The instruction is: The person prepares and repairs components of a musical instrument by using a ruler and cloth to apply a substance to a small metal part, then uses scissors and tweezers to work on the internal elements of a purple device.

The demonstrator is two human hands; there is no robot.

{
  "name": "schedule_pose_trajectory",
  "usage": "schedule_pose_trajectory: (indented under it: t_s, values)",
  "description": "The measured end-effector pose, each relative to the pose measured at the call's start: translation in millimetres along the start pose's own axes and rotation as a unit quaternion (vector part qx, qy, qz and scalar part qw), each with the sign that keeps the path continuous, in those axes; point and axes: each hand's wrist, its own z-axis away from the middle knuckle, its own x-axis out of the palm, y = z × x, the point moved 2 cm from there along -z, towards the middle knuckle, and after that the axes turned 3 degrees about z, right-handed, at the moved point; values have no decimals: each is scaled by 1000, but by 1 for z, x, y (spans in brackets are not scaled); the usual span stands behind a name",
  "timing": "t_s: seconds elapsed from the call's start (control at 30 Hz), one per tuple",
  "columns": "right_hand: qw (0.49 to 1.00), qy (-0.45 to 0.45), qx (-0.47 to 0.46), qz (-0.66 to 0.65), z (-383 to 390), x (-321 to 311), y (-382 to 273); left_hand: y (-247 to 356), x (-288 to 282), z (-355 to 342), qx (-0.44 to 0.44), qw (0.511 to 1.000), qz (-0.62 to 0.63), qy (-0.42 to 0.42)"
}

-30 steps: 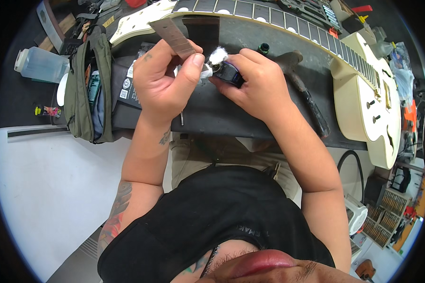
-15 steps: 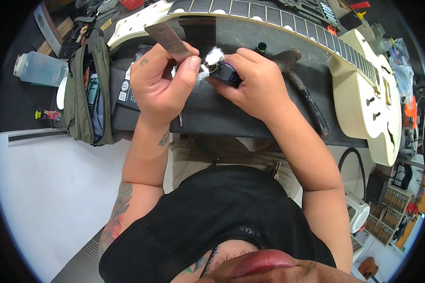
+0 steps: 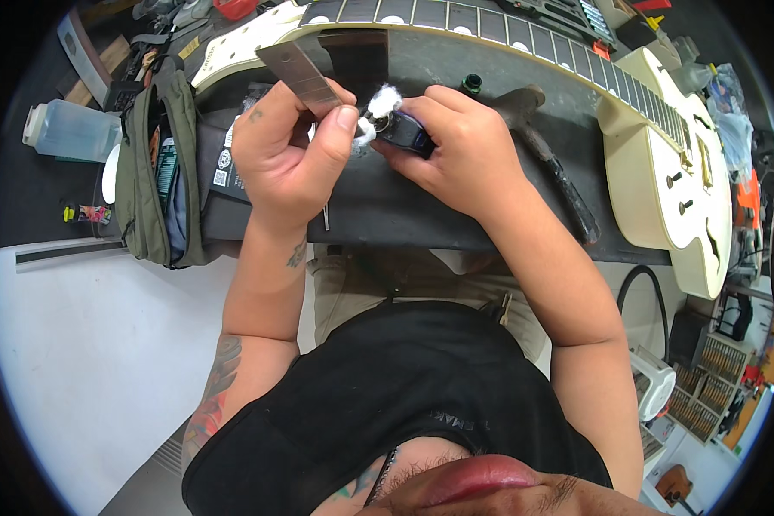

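My left hand (image 3: 288, 163) is closed on a flat metal blade (image 3: 294, 73) with a hole near its upper end and score lines across it. Wrapped in my right hand (image 3: 469, 146) is a small dark box-shaped device (image 3: 410, 134). Two white cotton tufts stick out around the device's metal end, an upper tuft (image 3: 385, 101) and a lower tuft (image 3: 365, 132). My left thumb and fingertips sit right beside the lower tuft; whether they touch it I cannot tell. A thin metal rod (image 3: 326, 218) shows below my left wrist.
A cream electric guitar (image 3: 632, 202) arches across the back and right of the dark bench. A hammer (image 3: 559, 176) and a small green-and-black cap-like piece (image 3: 470, 83) lie by my right hand. At the left are an olive bag (image 3: 138, 193) and a clear bottle (image 3: 77, 126).
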Motion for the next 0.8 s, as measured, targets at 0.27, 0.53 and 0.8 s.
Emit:
schedule_pose_trajectory:
  t_s: [0.27,0.53,0.8]
  values:
    - [1000,-5,3,-3,0,0,1,0,2,-1,11,1000,-17,-15]
    - [1000,15,-16,-8,-1,1,2,2,3,-2,18,1000,-15,-7]
    - [1000,15,-19,-5,-1,0,1,-1,6,1,13,1000,-9,27]
